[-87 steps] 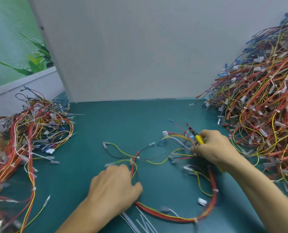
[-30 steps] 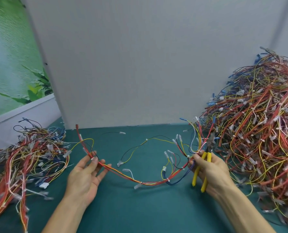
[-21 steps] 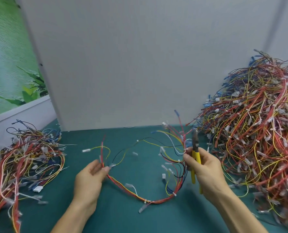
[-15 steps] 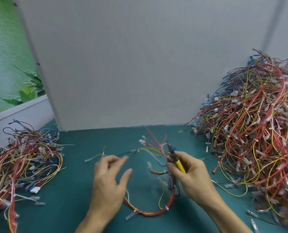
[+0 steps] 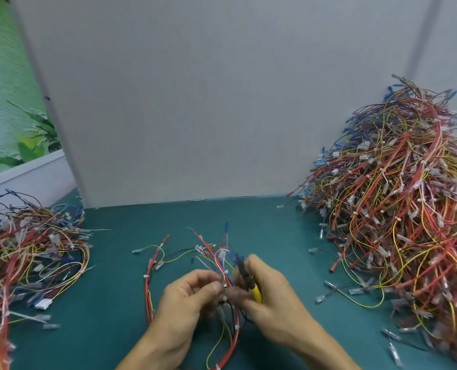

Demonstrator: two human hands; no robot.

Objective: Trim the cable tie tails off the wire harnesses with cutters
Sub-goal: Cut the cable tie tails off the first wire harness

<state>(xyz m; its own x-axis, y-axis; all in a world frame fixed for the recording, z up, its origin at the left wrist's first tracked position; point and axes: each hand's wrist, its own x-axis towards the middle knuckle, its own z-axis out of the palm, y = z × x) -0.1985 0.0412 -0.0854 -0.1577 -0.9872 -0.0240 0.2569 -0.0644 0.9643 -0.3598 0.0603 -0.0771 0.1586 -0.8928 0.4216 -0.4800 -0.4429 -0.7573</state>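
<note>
A wire harness (image 5: 152,265) of red, yellow, black and white wires with white cable ties lies folded on the teal table in front of me. My left hand (image 5: 184,303) pinches a bunch of its wires between thumb and fingertips. My right hand (image 5: 267,297) grips the yellow-handled cutters (image 5: 248,279), jaws pointing up and left, close beside the pinched bunch. The spot where both hands meet is blurred, so I cannot tell whether the jaws touch a tie.
A tall heap of harnesses (image 5: 398,209) fills the right side. A lower pile of harnesses (image 5: 32,255) lies at the left. A grey partition board (image 5: 208,102) stands behind the teal table (image 5: 110,311). Loose connectors (image 5: 355,291) lie near the right heap.
The harness was lifted off the table, stretched between both hands, then folded together. My hands have come close at the centre, and my left hand now pinches the wires beside the cutters.
</note>
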